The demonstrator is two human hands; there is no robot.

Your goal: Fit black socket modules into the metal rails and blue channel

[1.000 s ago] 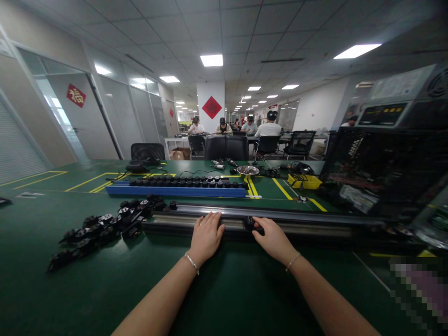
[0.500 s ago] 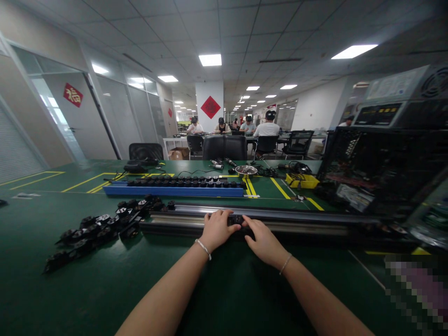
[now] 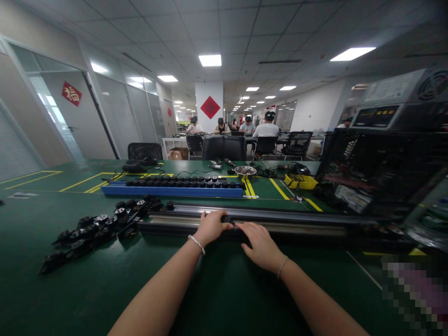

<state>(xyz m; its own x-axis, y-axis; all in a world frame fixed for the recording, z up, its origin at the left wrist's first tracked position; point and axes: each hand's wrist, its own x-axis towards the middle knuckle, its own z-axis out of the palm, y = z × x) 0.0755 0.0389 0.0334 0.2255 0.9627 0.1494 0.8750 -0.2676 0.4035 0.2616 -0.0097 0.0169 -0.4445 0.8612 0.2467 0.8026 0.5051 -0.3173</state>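
A long black and silver rail (image 3: 301, 223) lies across the green table in front of me. Both my hands rest on its middle. My left hand (image 3: 210, 226) is curled over the rail's near edge, fingers closed. My right hand (image 3: 257, 242) lies beside it with fingers stretched toward a small black part (image 3: 227, 219) sitting in the rail's groove between the two hands. Whether either hand pinches that part is hidden by the fingers.
A heap of small black parts (image 3: 94, 228) lies left of the rail. Behind it is a blue strip (image 3: 168, 190) lined with black parts, a metal bowl (image 3: 245, 171) and a yellow tray (image 3: 300, 181). A black machine (image 3: 388, 158) stands at right. Several people sit at far tables.
My right hand slid left along the rail, bringing the small black part toward my left hand. The two hands now nearly touch.
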